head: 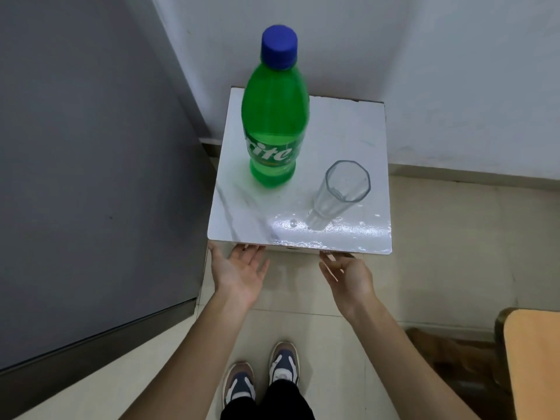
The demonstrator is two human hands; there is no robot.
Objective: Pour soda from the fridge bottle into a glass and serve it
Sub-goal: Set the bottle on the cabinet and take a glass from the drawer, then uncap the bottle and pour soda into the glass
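A capped green soda bottle (274, 116) stands upright toward the far left of a small white table (357, 131), while an empty clear glass (339, 195) stands near the table's front edge, right of centre and well apart from the bottle. The person's left hand (239, 274) is spread, palm up, its fingertips at the table's front edge near the left corner. The right hand (348, 275), fingers loosely extended and holding nothing, reaches the same edge below the glass.

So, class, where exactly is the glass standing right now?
The glass stands upright and empty on the white table, near its front edge, right of the green bottle and apart from it.
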